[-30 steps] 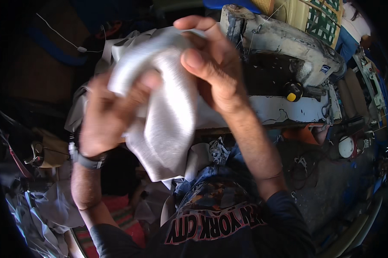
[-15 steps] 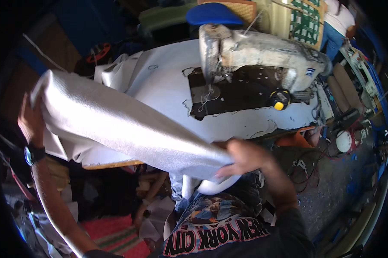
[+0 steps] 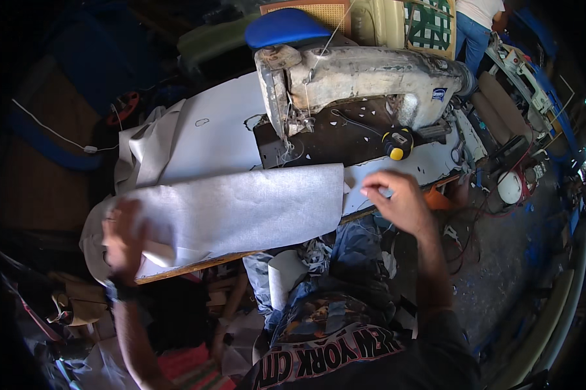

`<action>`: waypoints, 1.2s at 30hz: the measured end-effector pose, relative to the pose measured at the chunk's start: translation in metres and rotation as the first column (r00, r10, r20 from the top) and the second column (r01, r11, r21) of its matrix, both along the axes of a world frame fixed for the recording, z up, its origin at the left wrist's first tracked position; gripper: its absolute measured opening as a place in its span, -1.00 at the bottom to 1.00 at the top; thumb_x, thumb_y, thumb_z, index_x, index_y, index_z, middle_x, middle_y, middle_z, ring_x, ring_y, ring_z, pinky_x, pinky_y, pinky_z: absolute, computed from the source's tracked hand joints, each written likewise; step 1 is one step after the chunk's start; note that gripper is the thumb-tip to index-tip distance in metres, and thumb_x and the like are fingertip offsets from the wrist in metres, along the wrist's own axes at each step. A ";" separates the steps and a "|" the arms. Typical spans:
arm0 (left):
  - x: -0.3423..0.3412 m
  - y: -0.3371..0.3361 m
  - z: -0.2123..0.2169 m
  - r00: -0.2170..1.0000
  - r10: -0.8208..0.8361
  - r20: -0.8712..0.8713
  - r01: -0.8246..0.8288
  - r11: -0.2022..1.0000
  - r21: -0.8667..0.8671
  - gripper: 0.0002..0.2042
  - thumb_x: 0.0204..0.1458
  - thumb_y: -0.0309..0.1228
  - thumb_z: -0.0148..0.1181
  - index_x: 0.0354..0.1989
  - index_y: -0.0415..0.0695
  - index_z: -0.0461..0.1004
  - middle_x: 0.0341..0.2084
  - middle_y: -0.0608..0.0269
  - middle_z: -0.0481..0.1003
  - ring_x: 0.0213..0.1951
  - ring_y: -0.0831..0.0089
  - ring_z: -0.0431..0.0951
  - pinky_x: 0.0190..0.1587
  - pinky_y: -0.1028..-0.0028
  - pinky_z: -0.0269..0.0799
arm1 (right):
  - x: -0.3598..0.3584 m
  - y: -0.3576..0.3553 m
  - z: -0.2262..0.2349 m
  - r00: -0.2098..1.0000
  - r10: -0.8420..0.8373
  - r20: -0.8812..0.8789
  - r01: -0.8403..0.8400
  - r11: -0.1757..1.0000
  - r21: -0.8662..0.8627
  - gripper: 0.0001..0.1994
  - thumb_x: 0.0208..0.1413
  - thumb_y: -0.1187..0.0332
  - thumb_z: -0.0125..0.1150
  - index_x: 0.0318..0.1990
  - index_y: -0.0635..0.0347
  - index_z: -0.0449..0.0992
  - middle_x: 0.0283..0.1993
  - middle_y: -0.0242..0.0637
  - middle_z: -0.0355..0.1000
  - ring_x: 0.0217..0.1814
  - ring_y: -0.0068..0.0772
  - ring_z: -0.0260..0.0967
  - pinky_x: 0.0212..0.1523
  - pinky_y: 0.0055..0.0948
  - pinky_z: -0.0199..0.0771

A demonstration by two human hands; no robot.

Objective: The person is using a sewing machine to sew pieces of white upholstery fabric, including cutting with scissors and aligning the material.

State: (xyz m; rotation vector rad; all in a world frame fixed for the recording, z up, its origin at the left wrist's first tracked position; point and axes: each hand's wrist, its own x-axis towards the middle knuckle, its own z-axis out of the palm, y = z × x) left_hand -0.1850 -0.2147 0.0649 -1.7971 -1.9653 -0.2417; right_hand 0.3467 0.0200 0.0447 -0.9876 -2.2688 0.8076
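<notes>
A silver-grey sheet of vinyl-like material lies folded over the front of the white sewing table. At the sheet's left end is my left hand, smeared by motion; whether it grips the sheet is unclear. Just off the sheet's right edge hovers my right hand, its fingers curled and thumb and forefinger close together, with nothing visible in them. Behind the sheet stands a worn sewing machine, its needle area over a dark metal bed.
A black-and-yellow tape measure rests on the machine bed, with scissors farther right. More grey material is bunched at the table's left. A rolled light piece lies by my lap. At the back right stands another person.
The raised sheet has come down flat onto the table's front. My right hand has released its right end and moved slightly up and right; my left hand has moved right and down.
</notes>
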 end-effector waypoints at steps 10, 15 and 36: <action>0.202 0.042 -0.052 0.828 -0.500 0.252 0.536 0.839 -0.097 -0.33 0.01 -0.22 0.50 0.35 0.02 0.44 0.39 0.17 0.34 0.46 0.14 0.26 0.50 -0.07 0.09 | -0.063 -0.101 -0.144 0.883 -0.225 -0.413 -0.132 0.725 -0.676 -0.68 0.28 0.20 0.41 -0.18 0.36 0.59 -0.35 -0.21 0.63 -0.36 -0.56 0.54 -0.34 -0.46 0.52; 0.187 0.038 -0.039 0.884 -0.423 0.198 0.447 0.889 -0.097 -0.22 -0.25 -0.47 0.43 0.34 0.01 0.44 0.30 0.21 0.45 0.41 0.15 0.34 0.49 -0.03 0.13 | -0.046 -0.121 -0.036 0.865 0.159 -0.476 -0.154 0.987 0.050 -0.91 0.18 0.53 0.33 -0.20 0.35 0.62 -0.43 -0.18 0.52 -0.50 -0.27 0.50 -0.44 -0.36 0.43; -0.173 -0.043 0.164 0.984 0.053 0.172 -0.170 0.592 0.788 -0.67 0.38 -0.32 0.10 0.19 -0.21 0.56 0.01 0.10 0.66 0.03 0.38 0.63 0.12 0.36 0.51 | -0.206 0.035 0.216 0.431 0.466 -0.772 -0.187 0.884 0.429 -0.85 0.28 0.42 0.35 -0.09 0.29 0.69 -0.22 -0.23 0.66 -0.25 -0.64 0.59 -0.27 -0.60 0.68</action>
